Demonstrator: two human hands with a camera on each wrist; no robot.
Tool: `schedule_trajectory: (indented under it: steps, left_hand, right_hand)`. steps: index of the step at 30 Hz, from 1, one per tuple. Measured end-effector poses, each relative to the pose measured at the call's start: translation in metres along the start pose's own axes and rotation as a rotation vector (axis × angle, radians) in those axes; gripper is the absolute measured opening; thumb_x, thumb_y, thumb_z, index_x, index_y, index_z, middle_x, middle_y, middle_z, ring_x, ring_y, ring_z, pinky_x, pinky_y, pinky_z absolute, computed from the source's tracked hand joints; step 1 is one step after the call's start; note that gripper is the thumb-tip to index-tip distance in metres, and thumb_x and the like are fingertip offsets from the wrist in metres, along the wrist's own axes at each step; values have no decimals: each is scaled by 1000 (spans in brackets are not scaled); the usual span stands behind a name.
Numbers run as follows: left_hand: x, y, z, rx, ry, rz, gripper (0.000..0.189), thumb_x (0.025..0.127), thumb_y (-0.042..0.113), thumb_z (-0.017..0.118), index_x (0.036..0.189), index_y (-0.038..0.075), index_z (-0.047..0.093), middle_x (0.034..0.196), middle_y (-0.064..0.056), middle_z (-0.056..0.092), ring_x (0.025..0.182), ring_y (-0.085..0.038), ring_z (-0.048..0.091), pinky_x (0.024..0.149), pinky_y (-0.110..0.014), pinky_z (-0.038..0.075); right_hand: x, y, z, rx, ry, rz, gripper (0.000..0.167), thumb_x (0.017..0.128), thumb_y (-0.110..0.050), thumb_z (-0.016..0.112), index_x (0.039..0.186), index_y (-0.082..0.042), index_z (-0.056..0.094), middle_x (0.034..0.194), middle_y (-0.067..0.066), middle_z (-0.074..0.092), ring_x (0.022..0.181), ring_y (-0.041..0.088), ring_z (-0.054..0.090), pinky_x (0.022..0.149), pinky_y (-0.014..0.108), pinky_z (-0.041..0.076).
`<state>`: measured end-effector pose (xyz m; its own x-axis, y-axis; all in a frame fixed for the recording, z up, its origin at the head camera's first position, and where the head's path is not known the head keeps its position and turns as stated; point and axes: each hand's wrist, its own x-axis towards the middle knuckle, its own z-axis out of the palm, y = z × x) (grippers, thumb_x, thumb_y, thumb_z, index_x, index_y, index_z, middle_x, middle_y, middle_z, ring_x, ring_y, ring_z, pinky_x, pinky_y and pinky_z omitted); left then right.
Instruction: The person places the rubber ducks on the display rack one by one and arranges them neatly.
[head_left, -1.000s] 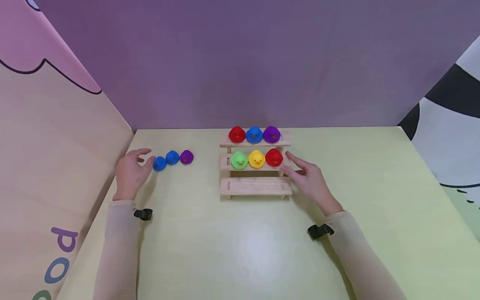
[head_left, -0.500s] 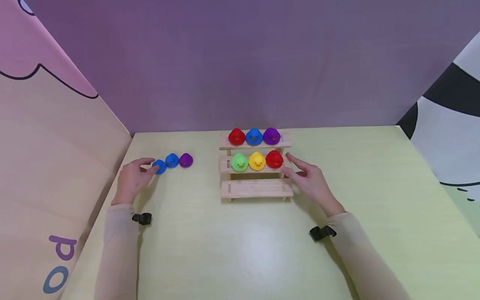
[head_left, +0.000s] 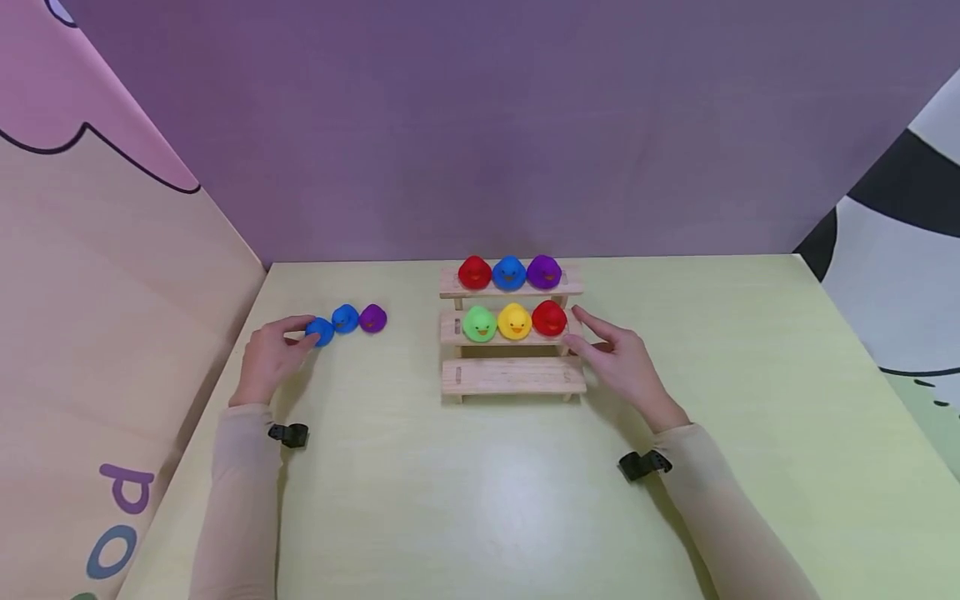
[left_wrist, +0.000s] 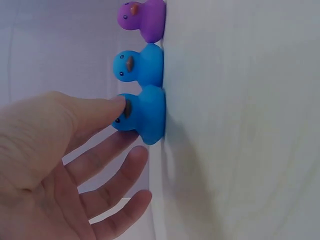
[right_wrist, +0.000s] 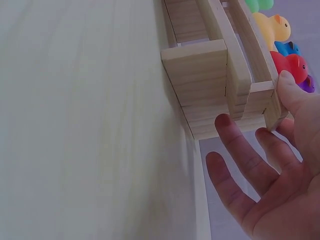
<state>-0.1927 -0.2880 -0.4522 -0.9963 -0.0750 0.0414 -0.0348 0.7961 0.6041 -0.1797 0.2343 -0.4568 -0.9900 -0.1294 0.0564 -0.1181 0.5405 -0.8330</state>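
My left hand (head_left: pixel 272 358) pinches a blue rubber duck (left_wrist: pixel 151 116) between thumb and index finger, the thumb on its head; its other fingers are loosely bent. That duck stands on the table at the near-left end of a short row, beside another blue duck (head_left: pixel 345 318) and a purple duck (head_left: pixel 372 318). At the right end of a three-step wooden stand (head_left: pixel 513 377), my right hand (head_left: pixel 621 367) holds the middle step's end between thumb and index finger, close to a red duck (head_left: pixel 549 317). Its remaining fingers spread loosely beside the stand in the right wrist view.
A green duck (head_left: pixel 479 323) and a yellow duck (head_left: pixel 514 321) share the middle step with the red one. On the top step sit a red duck (head_left: pixel 475 272), a blue duck (head_left: pixel 509 272) and a purple duck (head_left: pixel 543 272). A purple wall (head_left: pixel 510 125) rises behind the table (head_left: pixel 450 500).
My left hand has moved slightly right, and its thumb and index finger have closed around the nearest blue duck. The right hand keeps its place at the stand.
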Motion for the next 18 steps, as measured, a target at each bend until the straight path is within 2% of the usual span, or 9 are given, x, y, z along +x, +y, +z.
schedule_trajectory:
  steps: [11,18]
  left_hand:
    - [-2,5,0,52,61,3,40,104,30,70,138,9,71,130,-19,75,102,-39,74,73,-40,53]
    - [-4,8,2,61,60,7,40,103,32,71,136,8,72,127,-17,77,98,-36,74,72,-39,52]
  right_hand:
    - [2,1,0,-24,-1,4,66,103,-48,70,160,-21,50,164,16,49,111,43,76,68,25,60]
    - [2,2,2,-1,-10,8,66,103,-46,70,160,-20,50,165,14,48,108,43,76,60,24,56]
